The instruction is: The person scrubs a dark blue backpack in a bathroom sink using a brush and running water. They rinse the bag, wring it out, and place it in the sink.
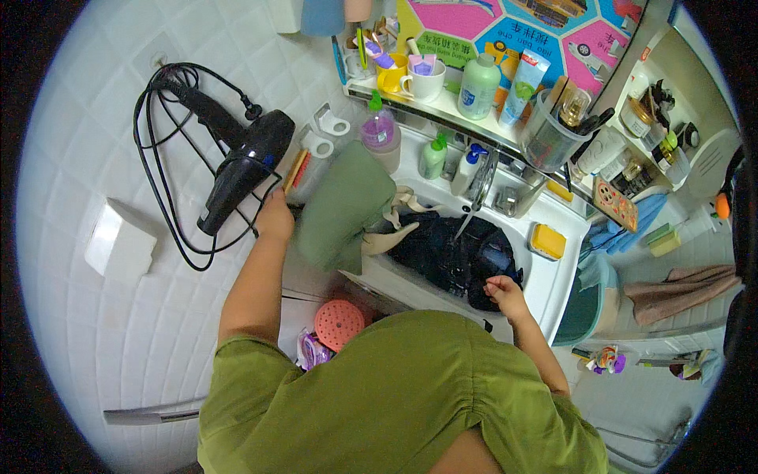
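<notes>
At the left wall my left hand point(275, 217) is closed at the lower end of a wooden brush point(297, 169) with red bristles; some of its fingers are hidden. A black hair dryer point(249, 170) with a looped cord hangs beside that hand. Dark wet clothing point(450, 257) lies in the white sink point(557, 278), and water runs onto it from the metal faucet point(483, 183). My right hand point(505, 297) is over the sink's near edge, fingers curled in beside the clothing; whatever they grip is hidden. A green cloth point(343, 207) drapes over the sink's left end.
A yellow soap bar point(548, 241) sits in a dish on the right rim. Pump bottles point(433, 156) stand behind the basin. Cups, a tube and a green bottle point(479, 87) line the shelf above. A teal bucket point(588, 304) is at the right, a pink stool point(339, 325) below left.
</notes>
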